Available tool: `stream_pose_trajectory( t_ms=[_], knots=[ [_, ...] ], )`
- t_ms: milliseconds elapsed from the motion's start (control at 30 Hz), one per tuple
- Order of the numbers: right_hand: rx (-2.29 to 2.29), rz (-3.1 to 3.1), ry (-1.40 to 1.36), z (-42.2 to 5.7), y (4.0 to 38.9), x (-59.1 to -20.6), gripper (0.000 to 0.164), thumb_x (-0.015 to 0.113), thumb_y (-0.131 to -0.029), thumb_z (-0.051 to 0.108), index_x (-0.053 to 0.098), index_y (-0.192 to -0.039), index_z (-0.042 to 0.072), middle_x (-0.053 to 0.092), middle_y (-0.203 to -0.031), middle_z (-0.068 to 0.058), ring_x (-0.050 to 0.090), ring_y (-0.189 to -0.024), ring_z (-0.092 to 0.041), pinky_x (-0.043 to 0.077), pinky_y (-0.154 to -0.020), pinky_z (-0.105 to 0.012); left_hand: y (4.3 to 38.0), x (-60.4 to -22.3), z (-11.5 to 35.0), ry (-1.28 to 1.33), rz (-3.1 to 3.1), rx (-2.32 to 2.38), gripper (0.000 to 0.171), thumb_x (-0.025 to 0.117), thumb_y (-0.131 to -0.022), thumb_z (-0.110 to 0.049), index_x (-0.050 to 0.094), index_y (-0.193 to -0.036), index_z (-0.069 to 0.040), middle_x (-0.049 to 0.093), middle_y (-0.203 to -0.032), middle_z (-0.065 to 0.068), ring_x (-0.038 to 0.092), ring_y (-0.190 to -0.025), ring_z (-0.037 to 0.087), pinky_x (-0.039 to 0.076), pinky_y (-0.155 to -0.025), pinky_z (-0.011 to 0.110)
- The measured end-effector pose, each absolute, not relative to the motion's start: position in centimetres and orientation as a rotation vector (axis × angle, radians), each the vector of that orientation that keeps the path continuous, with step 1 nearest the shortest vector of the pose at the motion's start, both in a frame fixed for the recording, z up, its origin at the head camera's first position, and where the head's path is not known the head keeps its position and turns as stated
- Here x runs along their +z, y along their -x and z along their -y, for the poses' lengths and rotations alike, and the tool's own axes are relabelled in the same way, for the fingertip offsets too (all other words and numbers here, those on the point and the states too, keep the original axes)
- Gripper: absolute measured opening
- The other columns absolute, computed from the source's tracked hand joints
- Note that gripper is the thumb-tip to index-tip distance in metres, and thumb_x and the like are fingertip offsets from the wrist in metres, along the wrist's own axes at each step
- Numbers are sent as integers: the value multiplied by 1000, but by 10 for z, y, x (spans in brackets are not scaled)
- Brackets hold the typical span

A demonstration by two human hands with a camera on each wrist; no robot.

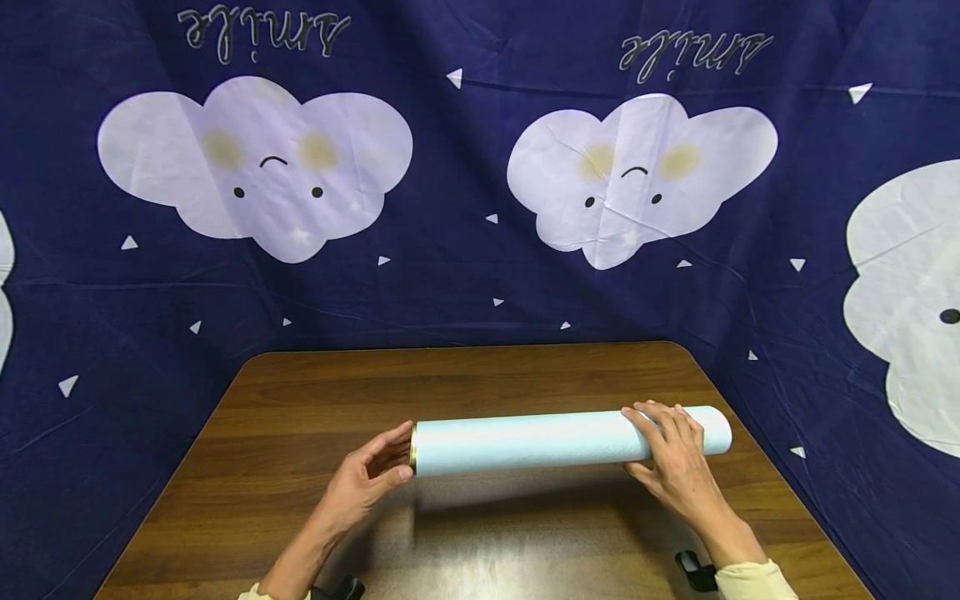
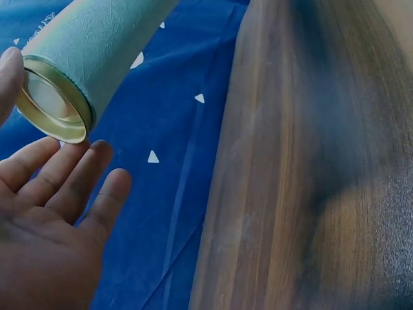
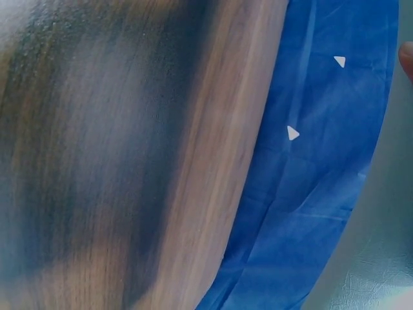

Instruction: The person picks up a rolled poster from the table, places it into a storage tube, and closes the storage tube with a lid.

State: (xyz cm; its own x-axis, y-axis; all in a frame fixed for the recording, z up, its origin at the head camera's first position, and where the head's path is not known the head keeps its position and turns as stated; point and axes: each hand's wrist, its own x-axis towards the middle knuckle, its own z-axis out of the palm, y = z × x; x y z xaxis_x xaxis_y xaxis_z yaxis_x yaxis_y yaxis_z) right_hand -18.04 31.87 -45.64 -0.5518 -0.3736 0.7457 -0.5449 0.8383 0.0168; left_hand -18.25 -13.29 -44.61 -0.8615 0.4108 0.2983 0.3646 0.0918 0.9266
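Observation:
A long pale-blue cylindrical tube (image 1: 525,444) is held nearly level above the wooden table, its shadow below it. Its left end has a gold-coloured metal rim (image 2: 77,129) around a recessed end. My left hand (image 1: 363,479) holds that end with the thumb and fingertips on opposite sides of the rim; the palm stays off it. Near the other end, my right hand (image 1: 675,458) grips the tube from above and the near side, fingers over the top and thumb low. In the right wrist view, just a fingertip (image 3: 406,59) and part of the tube (image 3: 368,258) show.
The wooden table (image 1: 337,383) has rounded far corners. Dark blue cloth (image 1: 450,292) with clouds and white triangles hangs behind it and at both sides. A black device (image 1: 696,572) sits at the right wrist, another (image 1: 347,588) at the left.

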Motion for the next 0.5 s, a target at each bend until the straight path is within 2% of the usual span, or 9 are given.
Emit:
stream_pose_trajectory(
  t_ms=[133,233,500],
  knots=[
    [286,2194,-679,-318,181,-456,89,83,-44,13,56,-128,6,57,-122,-19,47,-114,-38,26,-98,-54,183,-447,133,-828,-2315,1895,57,61,-90,-7,39,-143,-5,52,-134,22,55,-112,-3,50,-91,21],
    [291,2197,-685,-317,180,-456,88,82,-45,14,56,-129,7,56,-122,-18,47,-115,-38,26,-99,-54,183,-448,132,-814,-2327,1905,57,61,-89,-7,40,-142,-6,52,-134,22,55,-112,-3,50,-91,20],
    [278,2210,-675,-315,182,-456,90,85,-44,14,56,-129,8,56,-120,-19,46,-114,-37,26,-97,-55,182,-450,124,-648,-2344,2010,53,63,-88,-7,46,-138,-7,53,-135,22,56,-112,-4,52,-87,20]
  ],
)
